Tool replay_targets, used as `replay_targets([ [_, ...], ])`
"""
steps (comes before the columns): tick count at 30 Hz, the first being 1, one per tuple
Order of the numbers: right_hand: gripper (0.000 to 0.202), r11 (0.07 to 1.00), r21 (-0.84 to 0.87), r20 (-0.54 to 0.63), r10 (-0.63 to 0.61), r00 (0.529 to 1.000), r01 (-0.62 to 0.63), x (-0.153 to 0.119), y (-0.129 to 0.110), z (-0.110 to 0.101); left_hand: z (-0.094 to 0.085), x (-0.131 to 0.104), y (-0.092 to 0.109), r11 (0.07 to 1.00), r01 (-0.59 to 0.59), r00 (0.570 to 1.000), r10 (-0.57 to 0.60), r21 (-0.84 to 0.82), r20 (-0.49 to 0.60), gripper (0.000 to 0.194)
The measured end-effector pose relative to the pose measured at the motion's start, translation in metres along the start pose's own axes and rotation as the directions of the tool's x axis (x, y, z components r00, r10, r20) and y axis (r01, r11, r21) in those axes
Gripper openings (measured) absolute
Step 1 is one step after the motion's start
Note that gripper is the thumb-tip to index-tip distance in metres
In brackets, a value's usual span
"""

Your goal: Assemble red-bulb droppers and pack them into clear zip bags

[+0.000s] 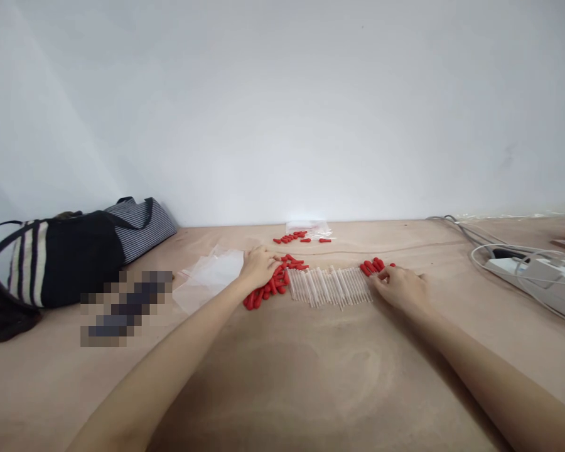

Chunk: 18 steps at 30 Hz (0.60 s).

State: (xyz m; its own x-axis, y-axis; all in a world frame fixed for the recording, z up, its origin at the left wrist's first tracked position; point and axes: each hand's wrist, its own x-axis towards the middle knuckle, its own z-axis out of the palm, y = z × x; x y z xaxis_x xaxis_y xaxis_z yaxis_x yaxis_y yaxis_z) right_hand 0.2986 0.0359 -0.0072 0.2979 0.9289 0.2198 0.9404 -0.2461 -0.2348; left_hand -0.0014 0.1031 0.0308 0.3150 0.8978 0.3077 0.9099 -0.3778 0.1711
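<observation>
A row of thin clear tubes (329,287) lies side by side on the wooden table in front of me. At its left end is a loose pile of red rubber bulbs (265,290). My left hand (260,266) rests over that pile, fingers bent down among the bulbs; whatever they pinch is hidden. A few more red bulbs (370,267) sit at the right end of the row. Right beside them is my right hand (402,287), thumb and fingers drawn together near the last tube. I cannot make out what is between those fingertips.
Clear plastic bags (214,273) lie left of the pile. Farther back, several red bulbs (289,238) lie by another plastic bag (308,227). A black striped bag (75,254) and a blurred-out dark item (129,307) are left. A white power strip (537,282) with cables is right.
</observation>
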Motion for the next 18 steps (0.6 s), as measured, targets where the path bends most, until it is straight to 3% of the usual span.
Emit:
replay_targets([
  [4,0.029,1.0,-0.003,0.016,-0.031,0.999,0.031,-0.001,-0.001,0.004,0.014,0.05,-0.003,0.999,-0.031,0.987,0.025,0.039,0.16,0.015],
  [7,0.028,0.999,0.009,0.015,-0.044,0.999,0.044,-0.001,-0.002,0.006,0.024,0.071,-0.005,0.998,-0.036,0.95,0.018,0.049,0.311,0.024],
  [14,0.025,0.998,0.023,-0.08,-0.048,0.996,0.05,-0.003,-0.012,0.014,0.03,0.085,-0.013,1.0,-0.017,0.874,0.015,-0.001,0.485,0.027],
  [18,0.024,0.996,0.004,-0.069,-0.085,0.994,0.086,-0.007,-0.019,0.011,0.029,0.082,-0.015,0.999,-0.006,0.874,0.032,-0.054,0.485,0.028],
])
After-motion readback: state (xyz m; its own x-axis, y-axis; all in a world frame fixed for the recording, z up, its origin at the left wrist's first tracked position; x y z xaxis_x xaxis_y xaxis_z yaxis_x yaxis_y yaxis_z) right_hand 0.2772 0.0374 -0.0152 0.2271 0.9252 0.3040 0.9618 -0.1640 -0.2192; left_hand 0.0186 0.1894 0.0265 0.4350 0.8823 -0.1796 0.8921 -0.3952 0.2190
